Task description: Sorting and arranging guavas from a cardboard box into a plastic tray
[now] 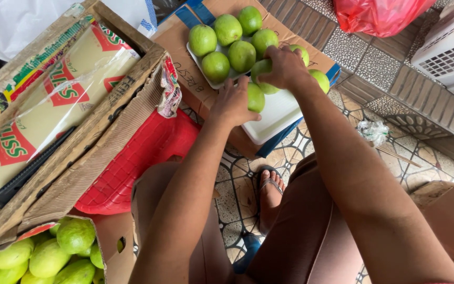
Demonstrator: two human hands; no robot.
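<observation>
We saw a white foam tray (277,113) on a cardboard box (182,39), long axis running from 10 to 4 o'clock, holding about ten green guavas. Our right hand (285,66) curled closed around one guava (261,71) at the tray's middle. Our left hand (232,102) gripped another guava (256,98) at 7 o'clock from it. A carton (112,247) at lower left held more guavas.

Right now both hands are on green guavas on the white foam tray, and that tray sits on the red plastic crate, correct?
Not quite. In the head view the left hand and right hand do touch green guavas on the white foam tray, but the tray sits on a cardboard box, not the red plastic crate.
</observation>
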